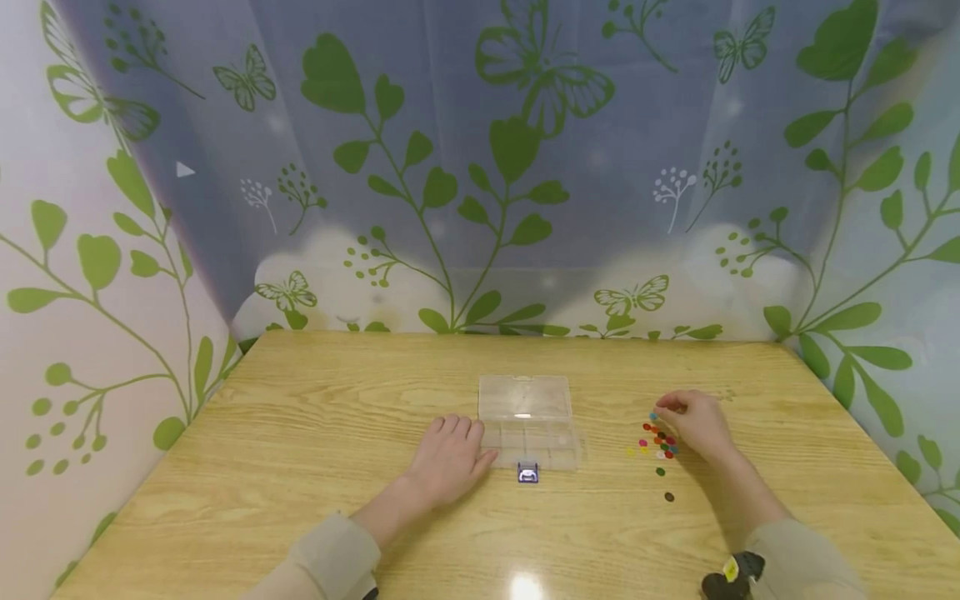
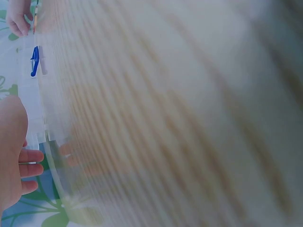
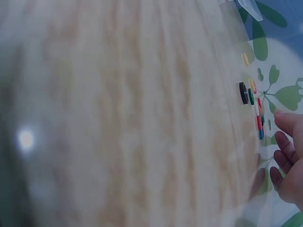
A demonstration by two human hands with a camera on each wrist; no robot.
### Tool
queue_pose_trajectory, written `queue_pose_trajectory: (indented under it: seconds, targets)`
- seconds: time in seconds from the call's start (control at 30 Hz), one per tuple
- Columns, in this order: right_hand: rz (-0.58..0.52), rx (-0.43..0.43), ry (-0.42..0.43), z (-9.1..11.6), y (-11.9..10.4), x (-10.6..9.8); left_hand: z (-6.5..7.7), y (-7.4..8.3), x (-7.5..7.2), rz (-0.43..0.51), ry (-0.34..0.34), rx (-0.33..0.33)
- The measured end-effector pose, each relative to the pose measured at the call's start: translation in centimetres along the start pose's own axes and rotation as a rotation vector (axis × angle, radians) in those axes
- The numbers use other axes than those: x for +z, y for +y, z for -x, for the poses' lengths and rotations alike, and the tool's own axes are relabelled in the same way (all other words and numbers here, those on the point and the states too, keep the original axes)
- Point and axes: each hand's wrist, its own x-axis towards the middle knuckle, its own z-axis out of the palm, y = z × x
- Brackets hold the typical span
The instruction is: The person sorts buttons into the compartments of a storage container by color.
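A clear plastic compartment box (image 1: pixel 551 442) lies on the table with its lid (image 1: pixel 524 397) folded back and a blue latch (image 1: pixel 528 472) at its front edge. My left hand (image 1: pixel 452 458) rests at the box's left side, fingers extended and thumb by the front left corner. Towards the right lies a loose group of small coloured discs (image 1: pixel 662 442). My right hand (image 1: pixel 697 425) is over their far side, thumb and forefinger close together beside a light-blue disc (image 1: pixel 653 416). Whether they pinch it is unclear. In the right wrist view the other fingers (image 3: pixel 284 161) curl loosely.
A dark disc (image 1: pixel 670 497) and a green disc (image 1: pixel 661 472) lie nearer the front, apart from the group. The wooden table (image 1: pixel 337 400) ends at a patterned curtain (image 1: pixel 420 208) behind, with more curtain at both sides.
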Motion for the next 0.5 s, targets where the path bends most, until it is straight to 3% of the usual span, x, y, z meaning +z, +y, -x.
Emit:
queue_pose_trajectory:
  seconds: [0.5]
  targets:
    - [0.054, -0.013, -0.04, -0.43, 0.33, 0.41, 0.07, -0.09, 0.15, -0.008, -0.016, 0.002]
